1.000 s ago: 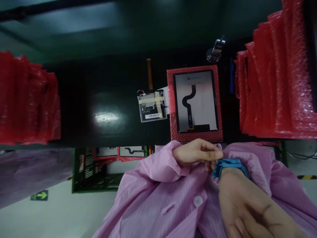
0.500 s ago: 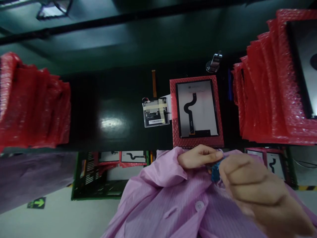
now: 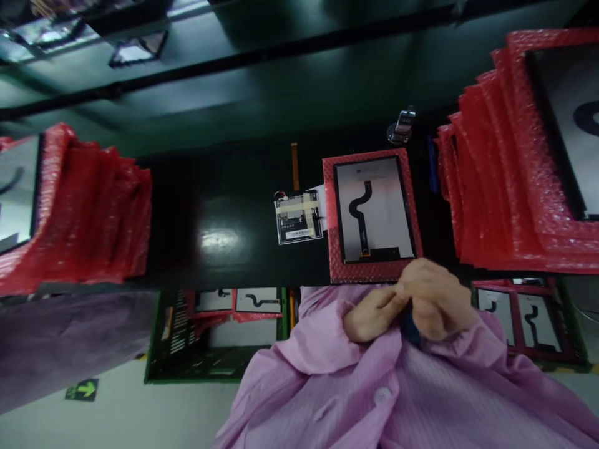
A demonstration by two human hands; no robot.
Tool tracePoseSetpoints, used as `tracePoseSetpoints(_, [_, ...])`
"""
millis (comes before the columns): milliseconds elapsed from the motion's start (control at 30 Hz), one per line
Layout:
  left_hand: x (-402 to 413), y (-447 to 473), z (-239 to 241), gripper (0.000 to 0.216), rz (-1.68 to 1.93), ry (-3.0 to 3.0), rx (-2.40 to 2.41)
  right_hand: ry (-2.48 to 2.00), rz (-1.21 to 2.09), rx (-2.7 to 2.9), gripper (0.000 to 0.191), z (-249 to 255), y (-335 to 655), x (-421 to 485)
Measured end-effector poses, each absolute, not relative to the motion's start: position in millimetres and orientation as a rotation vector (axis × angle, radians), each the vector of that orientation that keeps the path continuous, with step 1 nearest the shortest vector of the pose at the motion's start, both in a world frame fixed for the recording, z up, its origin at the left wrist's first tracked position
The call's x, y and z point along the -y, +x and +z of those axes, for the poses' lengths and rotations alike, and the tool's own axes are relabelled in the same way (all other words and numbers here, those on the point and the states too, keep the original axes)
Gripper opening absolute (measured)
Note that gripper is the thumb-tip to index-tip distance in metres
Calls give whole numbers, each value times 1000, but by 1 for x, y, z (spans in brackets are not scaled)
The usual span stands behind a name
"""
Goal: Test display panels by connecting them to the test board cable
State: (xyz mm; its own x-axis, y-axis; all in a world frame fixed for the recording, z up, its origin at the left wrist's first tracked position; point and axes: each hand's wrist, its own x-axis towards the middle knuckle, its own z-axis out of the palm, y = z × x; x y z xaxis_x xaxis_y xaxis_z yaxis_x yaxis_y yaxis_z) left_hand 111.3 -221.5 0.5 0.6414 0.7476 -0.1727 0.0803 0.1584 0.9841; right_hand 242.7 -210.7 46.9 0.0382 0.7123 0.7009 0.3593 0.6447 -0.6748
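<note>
Head view: the two hands meet in front of the body, just off the near edge of the tabletop [image 3: 234,181] and right of its middle. A display panel [image 3: 374,209] on a red bubble-wrap sheet [image 3: 333,249] lies from them towards the far edge and slightly left. Its long axis runs roughly from the near edge to the far edge, tilted a little. The right hand [image 3: 435,299] is the nearer, overlapping in view the sheet's near right corner; whether it touches there I cannot tell. The left hand [image 3: 373,315] sits lower and further left, apart from the panel.

Both forearms fold inward in pink sleeves [image 3: 322,340], so the fingertips come together. The left hand's fingers point right, drawn close together; the right hand is curled and somewhat blurred, knuckles up. Dark blue material [image 3: 412,328] shows beneath the right hand, between the two, mostly hidden; whether either hand grips it cannot be told.

Left of the panel, towards the middle of the tabletop, lies a taped circuit module [image 3: 299,218] with an orange ribbon cable [image 3: 294,167] reaching towards the far edge. Stacks of red bubble-wrap sleeves stand at the left [image 3: 103,212] and right [image 3: 496,174].
</note>
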Motion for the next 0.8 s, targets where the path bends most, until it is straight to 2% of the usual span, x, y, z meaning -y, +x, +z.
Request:
tracePoseSetpoints(67, [217,97,9,43,689,1373,-852,-1113,311,1494,20,37,252,209])
tracePoseSetpoints(133, [210,83,11,33,962,1527,-1127,-1492,234,1517,18,22,264,208])
tracePoseSetpoints(233, [199,71,-3,25,1181,1951,-1565,-1785,32,1712,33,-3,280,212])
tracePoseSetpoints(333, [191,70,-25,40,1015,2278,-1644,-1832,16,1867,45,-16,282,218])
tracePoseSetpoints(433, [190,68,-32,45,918,2404,-1613,-1839,32,1940,54,-16,278,222])
tracePoseSetpoints(533, [179,52,-19,42,814,2398,-1497,-1856,22,1924,56,-17,279,220])
tracePoseSetpoints(633, [142,27,6,27,747,2286,-1341,-1815,53,1893,54,-15,289,207])
tracePoseSetpoints(700, [103,12,21,21,790,2204,-1483,-1782,74,1952,53,-6,295,192])
tracePoseSetpoints(800, [39,3,30,27,797,2100,-1937,-1778,59,2203,49,20,298,160])
